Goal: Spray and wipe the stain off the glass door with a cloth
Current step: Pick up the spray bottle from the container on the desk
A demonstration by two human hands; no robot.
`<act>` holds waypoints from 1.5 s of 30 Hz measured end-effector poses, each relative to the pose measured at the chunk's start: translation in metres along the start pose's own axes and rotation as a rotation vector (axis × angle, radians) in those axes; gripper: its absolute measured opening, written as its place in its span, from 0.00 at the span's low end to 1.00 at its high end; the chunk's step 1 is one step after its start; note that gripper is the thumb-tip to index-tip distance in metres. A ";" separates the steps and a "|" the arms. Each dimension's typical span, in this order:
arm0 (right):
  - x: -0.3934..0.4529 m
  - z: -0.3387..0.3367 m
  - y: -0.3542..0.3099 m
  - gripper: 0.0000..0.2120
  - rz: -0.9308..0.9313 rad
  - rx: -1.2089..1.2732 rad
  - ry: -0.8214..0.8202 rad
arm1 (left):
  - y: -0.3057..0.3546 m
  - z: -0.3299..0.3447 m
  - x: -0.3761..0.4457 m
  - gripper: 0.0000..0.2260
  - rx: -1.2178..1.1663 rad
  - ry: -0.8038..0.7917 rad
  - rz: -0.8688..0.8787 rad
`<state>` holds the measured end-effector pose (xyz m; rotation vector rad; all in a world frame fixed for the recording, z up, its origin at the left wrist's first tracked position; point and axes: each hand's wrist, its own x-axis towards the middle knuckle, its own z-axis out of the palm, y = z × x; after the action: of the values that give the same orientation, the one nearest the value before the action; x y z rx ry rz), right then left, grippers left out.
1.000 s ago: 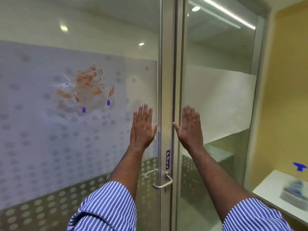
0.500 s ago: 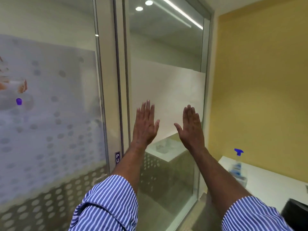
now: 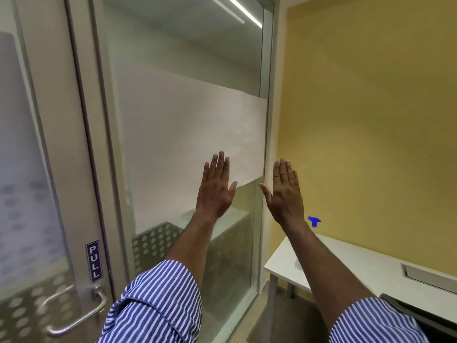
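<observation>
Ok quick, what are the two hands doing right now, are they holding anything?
Left hand: open, fingers straight and raised, holding nothing.
Right hand: open, fingers straight and raised, holding nothing.

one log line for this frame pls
phase: pre-grasp | left hand: open, empty | right hand: open, empty | spray bottle: on white table, untouched | stain, cloth: out of view

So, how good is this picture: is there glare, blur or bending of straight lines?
Head view: the door frame bows, a sign of wide-angle distortion; a ceiling light strip reflects brightly in the glass panel; the door handle and the dotted film at the left edge look soft; both open hands, left and right, are sharp; the blue sprayer top is small but clear.
</observation>
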<state>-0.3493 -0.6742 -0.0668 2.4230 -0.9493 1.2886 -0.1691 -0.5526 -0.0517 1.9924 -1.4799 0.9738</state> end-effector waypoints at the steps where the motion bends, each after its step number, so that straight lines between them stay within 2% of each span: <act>1: 0.004 0.008 0.009 0.37 0.008 -0.006 -0.006 | 0.003 0.012 0.007 0.31 -0.016 -0.006 0.003; 13: 0.067 0.123 0.104 0.39 0.101 -0.089 -0.033 | 0.015 0.181 0.115 0.32 -0.168 -0.054 0.057; 24: 0.104 0.212 0.184 0.37 0.242 -0.215 -0.065 | 0.029 0.327 0.194 0.33 -0.292 -0.134 0.205; 34: 0.093 0.274 0.290 0.37 0.363 -0.276 -0.153 | 0.095 0.456 0.221 0.32 -0.389 -0.253 0.298; 45: 0.075 0.341 0.434 0.37 0.421 -0.169 -0.273 | 0.191 0.591 0.232 0.32 -0.487 -0.463 0.221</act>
<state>-0.3755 -1.2011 -0.2438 2.3833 -1.6413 0.9488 -0.1581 -1.1831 -0.2574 1.7777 -1.9846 0.1791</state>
